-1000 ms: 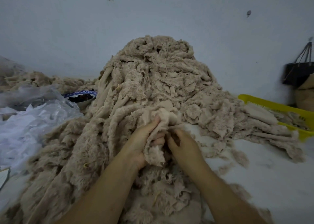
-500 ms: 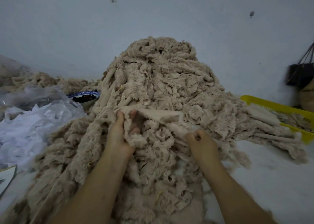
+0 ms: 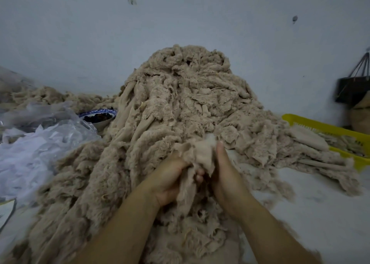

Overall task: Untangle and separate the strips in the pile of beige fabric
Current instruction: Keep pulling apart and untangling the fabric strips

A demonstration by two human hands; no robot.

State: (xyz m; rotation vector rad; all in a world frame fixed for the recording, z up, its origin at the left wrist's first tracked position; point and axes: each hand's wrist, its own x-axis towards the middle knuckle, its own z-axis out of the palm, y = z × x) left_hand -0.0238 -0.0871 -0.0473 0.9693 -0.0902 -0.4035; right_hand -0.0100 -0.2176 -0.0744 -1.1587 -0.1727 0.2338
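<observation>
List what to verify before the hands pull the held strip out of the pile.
1. Left grip on the bunched beige fabric strip: ok, fingers curl round it.
2. Right grip on the same strip: ok, the thumb presses it; the other fingers are hidden.
3. Strip free of the tall pile of beige fabric: cannot tell, its lower end hangs into the tangle between the wrists.
4. Room to draw the strip out rightward: ok, the white surface shows bare there.
5. Yellow plastic basket ready for sorted strips: ok, probably; beige strips already lie in it.
</observation>
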